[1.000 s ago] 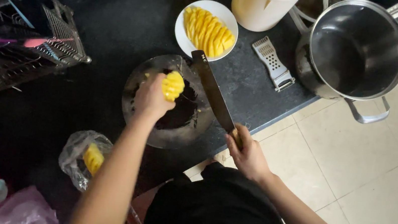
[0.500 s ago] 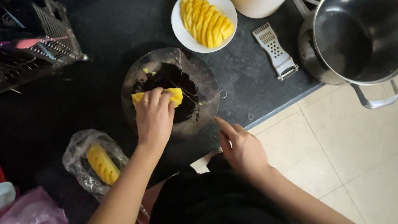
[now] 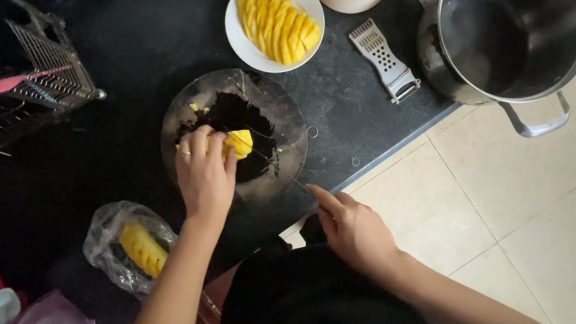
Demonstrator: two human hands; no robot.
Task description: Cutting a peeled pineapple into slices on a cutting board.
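My left hand point(image 3: 205, 172) presses a yellow piece of pineapple point(image 3: 240, 141) down on a round glass cutting board point(image 3: 285, 121) on the black counter. My right hand point(image 3: 353, 227) grips the handle of a long knife point(image 3: 270, 161); its thin blade edge runs across the board to the fruit, touching it at the right side. A white plate point(image 3: 240, 42) holding several pineapple slices point(image 3: 275, 25) lies just beyond the board.
A big steel pot point(image 3: 511, 43) stands at the right counter corner, a small metal grater point(image 3: 385, 60) beside it. A black wire dish rack point(image 3: 12, 84) sits left. A clear bag with pineapple point(image 3: 131, 245) lies near the front edge. Tiled floor is to the right.
The knife has come down from a raised, flat position to lie edge-on against the fruit. My left hand has laid the pineapple piece down onto the board and holds it there.
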